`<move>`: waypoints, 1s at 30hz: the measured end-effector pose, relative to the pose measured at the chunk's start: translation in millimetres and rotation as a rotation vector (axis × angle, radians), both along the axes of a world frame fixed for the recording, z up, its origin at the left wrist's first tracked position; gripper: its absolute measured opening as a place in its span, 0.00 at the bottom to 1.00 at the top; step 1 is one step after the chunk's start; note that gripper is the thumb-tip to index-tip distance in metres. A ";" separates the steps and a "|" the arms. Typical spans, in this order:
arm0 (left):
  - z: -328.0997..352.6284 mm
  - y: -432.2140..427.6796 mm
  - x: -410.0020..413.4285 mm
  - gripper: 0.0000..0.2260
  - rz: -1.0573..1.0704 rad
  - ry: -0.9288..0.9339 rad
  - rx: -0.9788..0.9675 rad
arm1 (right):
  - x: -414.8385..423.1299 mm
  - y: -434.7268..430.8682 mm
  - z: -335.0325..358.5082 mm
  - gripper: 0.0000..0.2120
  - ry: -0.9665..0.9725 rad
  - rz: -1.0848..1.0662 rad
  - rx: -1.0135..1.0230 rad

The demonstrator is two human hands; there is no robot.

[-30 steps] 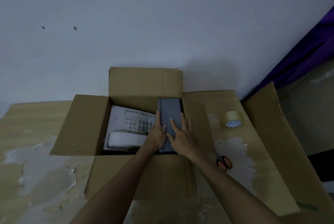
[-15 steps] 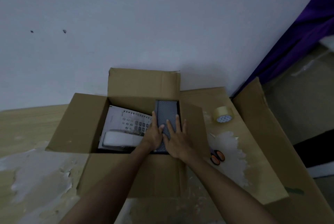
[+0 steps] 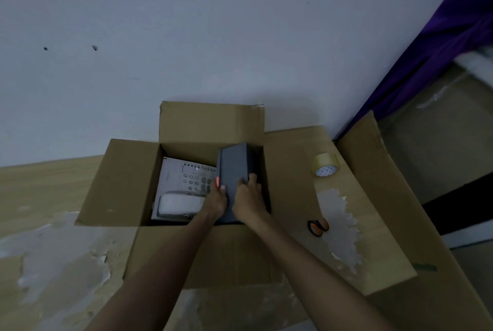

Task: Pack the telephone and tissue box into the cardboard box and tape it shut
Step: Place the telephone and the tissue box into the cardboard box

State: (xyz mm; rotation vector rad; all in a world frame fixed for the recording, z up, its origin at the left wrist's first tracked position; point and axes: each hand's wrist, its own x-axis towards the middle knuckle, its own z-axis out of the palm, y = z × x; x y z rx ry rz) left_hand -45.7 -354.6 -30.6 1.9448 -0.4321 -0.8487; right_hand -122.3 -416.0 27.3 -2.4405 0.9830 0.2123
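The open cardboard box (image 3: pixel 117 184) sits on the table against the wall, its flaps spread out. Inside on the left lies the white telephone (image 3: pixel 184 192), keypad up, handset at the near side. The dark grey tissue box (image 3: pixel 233 168) stands on its edge in the right part of the cardboard box, tilted. My left hand (image 3: pixel 216 201) grips its left side and my right hand (image 3: pixel 249 198) grips its right side, fingers curled over the edge. The near end of the tissue box is hidden by my hands.
A roll of clear brown tape (image 3: pixel 325 165) and orange-handled scissors (image 3: pixel 317 227) lie on a flat cardboard sheet (image 3: pixel 373 250) to the right of the box. The wooden table (image 3: pixel 40 210) has worn white patches. A purple curtain (image 3: pixel 440 37) hangs at the right.
The tissue box lay flat under my flat hands before. Now it is turned up on its edge, and both hands grip its sides.
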 end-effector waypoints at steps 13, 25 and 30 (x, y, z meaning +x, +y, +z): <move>1.9 1.1 0.4 0.41 -0.332 -0.103 0.153 | -4.1 -49.7 11.6 0.32 0.090 0.114 0.162; -4.3 -12.8 -4.2 0.36 -0.328 -0.153 0.217 | -32.2 -65.8 -18.2 0.26 -0.003 0.120 0.214; 2.1 -20.5 -11.2 0.35 -0.339 -0.247 0.277 | -34.2 -68.6 -30.7 0.26 0.037 0.156 0.093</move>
